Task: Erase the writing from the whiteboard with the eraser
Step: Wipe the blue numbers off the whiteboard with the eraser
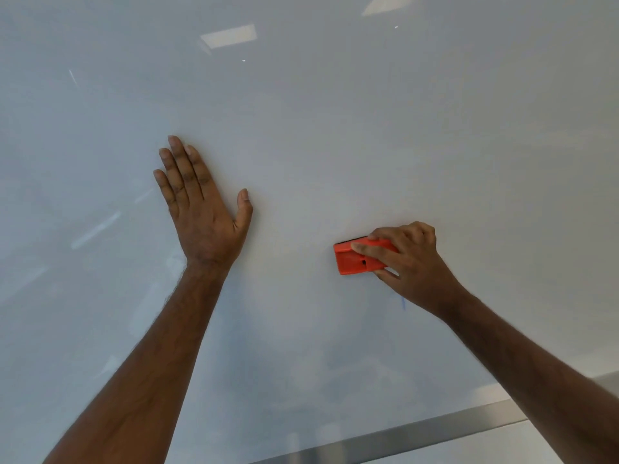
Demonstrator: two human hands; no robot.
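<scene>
The whiteboard [335, 128] fills nearly the whole view, glossy and pale. My right hand [407, 262] grips an orange eraser [351, 261] and presses it flat against the board, right of centre. A short blue stroke [403, 303] shows just below that wrist, and a faint blue smear [239, 339] lies lower, beside my left forearm. My left hand [201, 209] rests flat on the board with fingers spread, left of the eraser, holding nothing.
A metal strip [418, 433], the board's lower edge, runs diagonally across the bottom right corner. Reflections of ceiling lights [229, 35] show on the upper board.
</scene>
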